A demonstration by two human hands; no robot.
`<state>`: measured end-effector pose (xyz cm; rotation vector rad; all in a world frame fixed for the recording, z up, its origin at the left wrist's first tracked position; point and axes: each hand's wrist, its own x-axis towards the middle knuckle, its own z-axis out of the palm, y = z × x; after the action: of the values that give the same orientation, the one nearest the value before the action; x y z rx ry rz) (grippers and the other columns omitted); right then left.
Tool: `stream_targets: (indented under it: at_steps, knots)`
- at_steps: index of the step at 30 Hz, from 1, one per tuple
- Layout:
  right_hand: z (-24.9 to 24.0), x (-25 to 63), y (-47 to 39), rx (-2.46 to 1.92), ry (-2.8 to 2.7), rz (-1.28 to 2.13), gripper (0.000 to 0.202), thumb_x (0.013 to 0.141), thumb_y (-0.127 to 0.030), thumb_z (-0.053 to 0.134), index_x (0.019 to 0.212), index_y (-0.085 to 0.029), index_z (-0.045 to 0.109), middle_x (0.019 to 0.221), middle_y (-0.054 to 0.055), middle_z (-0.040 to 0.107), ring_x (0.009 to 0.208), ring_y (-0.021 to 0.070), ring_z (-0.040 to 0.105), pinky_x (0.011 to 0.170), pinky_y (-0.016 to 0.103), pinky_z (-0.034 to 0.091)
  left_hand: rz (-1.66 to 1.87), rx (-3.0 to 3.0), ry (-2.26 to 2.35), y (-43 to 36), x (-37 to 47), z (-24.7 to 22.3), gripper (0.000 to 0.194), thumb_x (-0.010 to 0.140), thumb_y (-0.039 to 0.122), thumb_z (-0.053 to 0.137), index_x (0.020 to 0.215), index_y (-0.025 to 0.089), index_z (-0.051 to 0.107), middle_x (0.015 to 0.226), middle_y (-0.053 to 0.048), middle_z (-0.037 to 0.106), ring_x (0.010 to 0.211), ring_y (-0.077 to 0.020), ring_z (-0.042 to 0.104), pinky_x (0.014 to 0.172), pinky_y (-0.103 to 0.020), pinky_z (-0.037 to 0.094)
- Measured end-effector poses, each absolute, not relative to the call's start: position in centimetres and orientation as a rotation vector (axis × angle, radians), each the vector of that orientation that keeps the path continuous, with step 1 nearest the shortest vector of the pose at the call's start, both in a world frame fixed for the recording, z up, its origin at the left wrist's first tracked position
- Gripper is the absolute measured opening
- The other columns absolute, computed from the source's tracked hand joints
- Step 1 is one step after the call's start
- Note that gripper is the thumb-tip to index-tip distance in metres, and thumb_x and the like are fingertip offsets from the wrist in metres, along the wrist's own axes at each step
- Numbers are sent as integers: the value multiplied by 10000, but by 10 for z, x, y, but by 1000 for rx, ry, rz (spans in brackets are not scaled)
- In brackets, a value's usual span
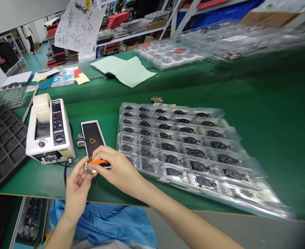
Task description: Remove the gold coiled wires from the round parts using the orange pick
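Pinching round part (89,168), left hand (77,182); orange tool (99,162), right hand (117,170). Clear tray (253,194) carries black pieces (169,146); box (89,132), yellow loop (92,140).

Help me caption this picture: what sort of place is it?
Probably a small-parts assembly workshop: a tape dispenser sits on the green bench, a clear tray holds rows of look-alike black parts, and stocked shelves stand behind.

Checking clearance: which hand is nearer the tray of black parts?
Right: the right hand is beside the tray's near-left corner; the left hand is farther away, to the left.
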<state>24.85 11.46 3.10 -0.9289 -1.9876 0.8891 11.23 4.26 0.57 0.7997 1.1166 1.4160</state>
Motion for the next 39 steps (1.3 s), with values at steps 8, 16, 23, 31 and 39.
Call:
stream_targets:
  at_steps: [8, 16, 23, 31, 39]
  knots:
    - [20, 245, 108, -953, -1980, 737, 177, 830, -44, 598, 730, -179, 653, 795, 33, 638, 753, 166, 592, 656, 280, 490, 1456, 703, 1291, 46, 120, 5, 468, 732, 376, 799, 1138, 162, 706, 1101, -122, 759, 1016, -244, 718, 839, -298, 597]
    - [9, 240, 101, -990, -1942, 634, 176, 833, -55, 527, 741, -199, 568, 805, 43, 611, 762, 179, 570, 658, 293, 469, 1522, 643, 1380, 52, 125, 4, 411, 679, 329, 828, 1036, 148, 736, 996, -113, 783, 936, -234, 741, 785, -274, 599]
    - [14, 241, 106, -1051, -1815, 1086, 109, 815, -119, 554, 749, -204, 531, 778, -6, 543, 652, 125, 521, 565, 236, 419, 1565, 662, 1376, 52, 128, -1, 380, 726, 374, 791, 1026, 152, 717, 961, -101, 779, 862, -212, 741, 751, -284, 603]
    - [18, 244, 106, -942, -1927, 950, 172, 884, -131, 498, 726, -200, 488, 745, -5, 516, 647, 125, 526, 555, 234, 425, 1400, 929, 1330, 55, 120, 13, 250, 783, 388, 737, 836, 145, 710, 778, -43, 709, 721, -150, 673, 694, -253, 574]
    - [24, 247, 71, -685, -1855, 161, 160, 855, -93, 562, 950, -213, 608, 769, 33, 654, 598, 130, 543, 529, 241, 445, 1419, 596, 1200, 58, 112, 15, 295, 695, 314, 803, 726, 174, 545, 696, 19, 647, 615, -104, 619, 616, -204, 507]
